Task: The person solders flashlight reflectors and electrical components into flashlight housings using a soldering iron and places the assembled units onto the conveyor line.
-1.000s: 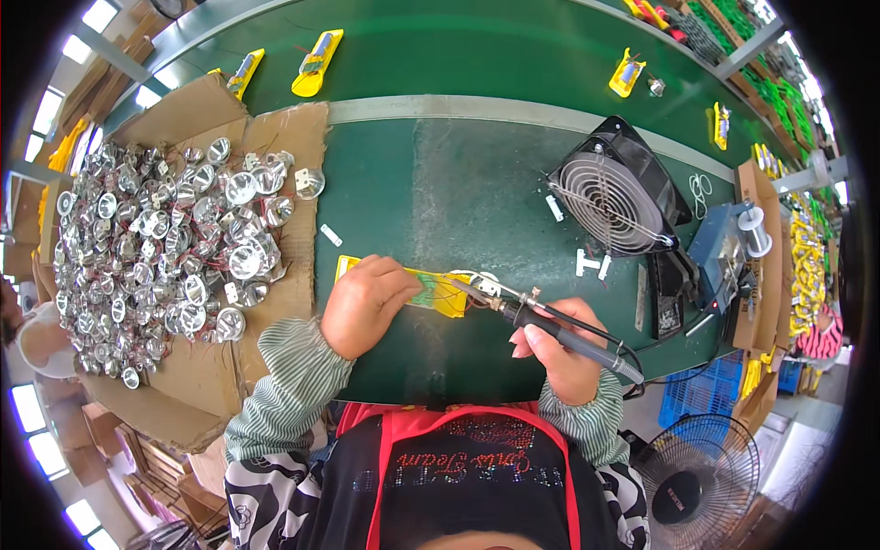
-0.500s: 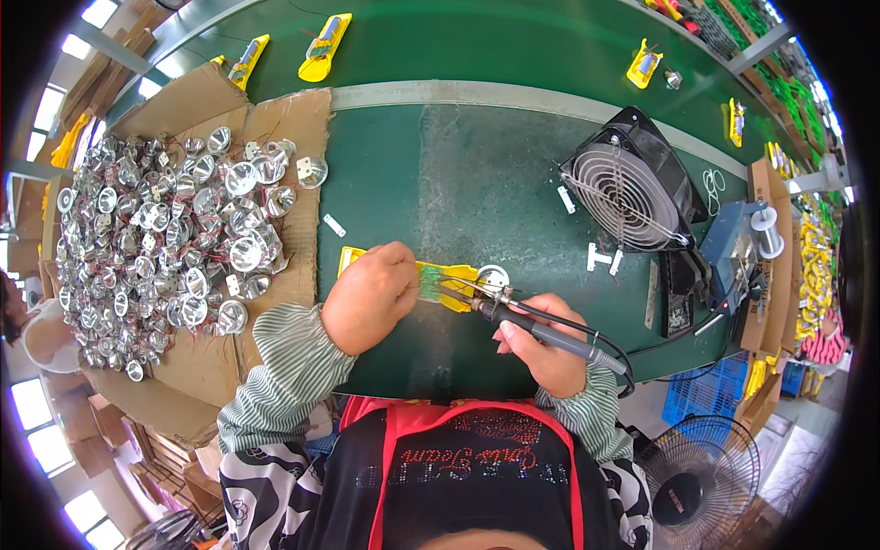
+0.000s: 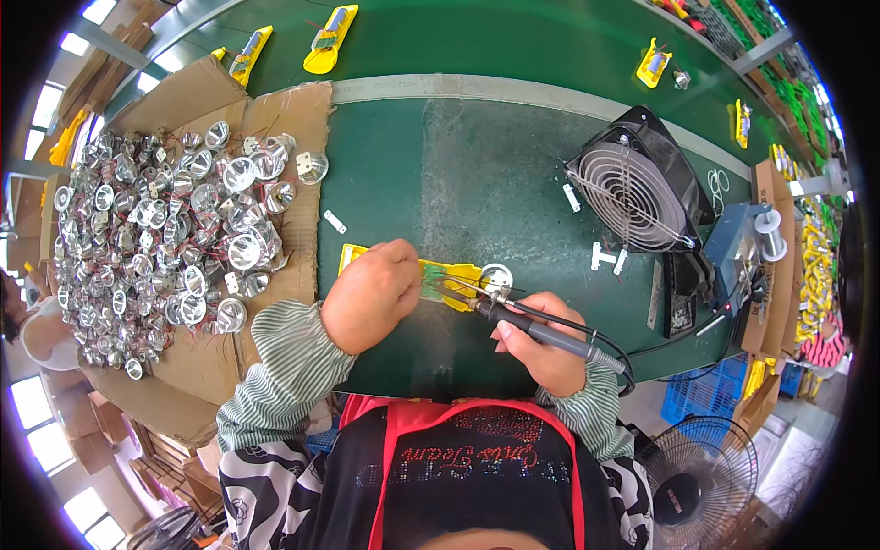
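My left hand (image 3: 371,295) is closed over a yellow plastic housing (image 3: 466,282) lying on the green bench, its fingertips hidden beneath the knuckles. Beside those fingers a green circuit board (image 3: 432,280) shows inside the housing, with thin wires running off it. A round silvery reflector (image 3: 496,279) sits at the housing's right end. My right hand (image 3: 547,356) grips a soldering iron (image 3: 556,338) by its dark handle. The iron's slim tip points left over the housing, near the board; whether it touches anything cannot be made out.
Left, an opened cardboard box (image 3: 312,119) carries a heap of reflectors with red wires. A black fan (image 3: 632,183) with a wire guard stands at right, beside a blue soldering station (image 3: 729,240) and solder spool (image 3: 770,234). Small white pieces (image 3: 601,258) lie about. Beyond, yellow housings (image 3: 330,39) rest on a green belt.
The view has shifted slightly. Both hands keep nearly the same place and grip, and the iron stays over the housing.
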`<state>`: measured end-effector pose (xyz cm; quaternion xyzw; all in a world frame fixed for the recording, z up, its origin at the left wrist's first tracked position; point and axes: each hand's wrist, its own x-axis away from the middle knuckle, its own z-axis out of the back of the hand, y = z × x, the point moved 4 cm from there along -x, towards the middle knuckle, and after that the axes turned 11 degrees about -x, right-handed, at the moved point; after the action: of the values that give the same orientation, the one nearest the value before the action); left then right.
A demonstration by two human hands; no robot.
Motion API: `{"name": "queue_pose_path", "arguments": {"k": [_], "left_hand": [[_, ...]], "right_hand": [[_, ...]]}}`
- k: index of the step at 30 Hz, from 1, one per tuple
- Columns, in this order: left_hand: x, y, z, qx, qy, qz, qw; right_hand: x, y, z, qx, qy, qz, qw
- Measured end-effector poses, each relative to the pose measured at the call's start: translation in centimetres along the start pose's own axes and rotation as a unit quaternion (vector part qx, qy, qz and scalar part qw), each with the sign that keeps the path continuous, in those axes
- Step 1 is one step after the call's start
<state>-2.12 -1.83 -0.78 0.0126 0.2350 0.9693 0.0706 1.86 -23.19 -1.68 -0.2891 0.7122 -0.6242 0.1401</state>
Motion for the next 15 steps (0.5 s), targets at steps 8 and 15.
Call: {"name": "queue_pose_path", "arguments": {"k": [8,15], "left_hand": [[0.0,0.0,0.1,-0.001,-0.004,-0.003,1.0],[0.0,0.0,0.1,-0.001,0.001,-0.004,1.0]], "right_hand": [[0.5,-0.8,0.4,-0.034,0.034,0.012,0.999],[1.0,-1.8,1.5,-0.05,0.072,0.026,0.996]]}}
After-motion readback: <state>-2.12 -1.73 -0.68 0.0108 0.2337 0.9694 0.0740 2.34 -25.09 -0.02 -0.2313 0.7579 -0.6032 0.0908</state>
